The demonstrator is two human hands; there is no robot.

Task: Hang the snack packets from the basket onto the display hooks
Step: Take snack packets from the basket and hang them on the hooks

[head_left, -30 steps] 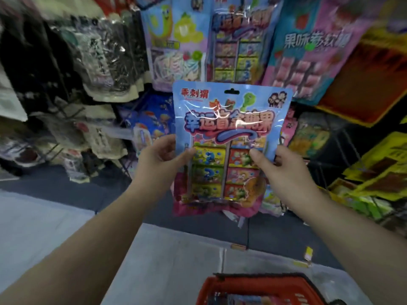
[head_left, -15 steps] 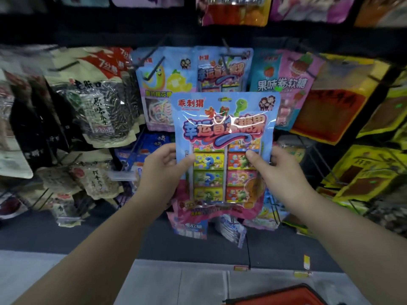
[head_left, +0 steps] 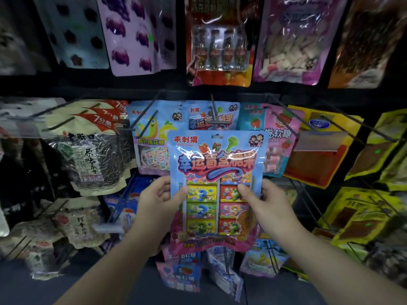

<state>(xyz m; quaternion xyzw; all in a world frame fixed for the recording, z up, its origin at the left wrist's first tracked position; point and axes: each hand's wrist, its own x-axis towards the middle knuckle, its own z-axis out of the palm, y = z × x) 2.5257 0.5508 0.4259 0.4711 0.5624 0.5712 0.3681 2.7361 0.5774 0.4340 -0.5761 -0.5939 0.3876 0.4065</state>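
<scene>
Snack packet (head_left: 217, 172), blue and pink with small coloured boxes inside, is held upright in front of the display rack, and it is grasped at its left edge by the left hand (head_left: 156, 201) and at its right edge by the right hand (head_left: 267, 204), thumbs pressed on the front. Just behind its top, a display hook (head_left: 213, 111) with an identical hanging packet (head_left: 199, 116) is seen.
</scene>
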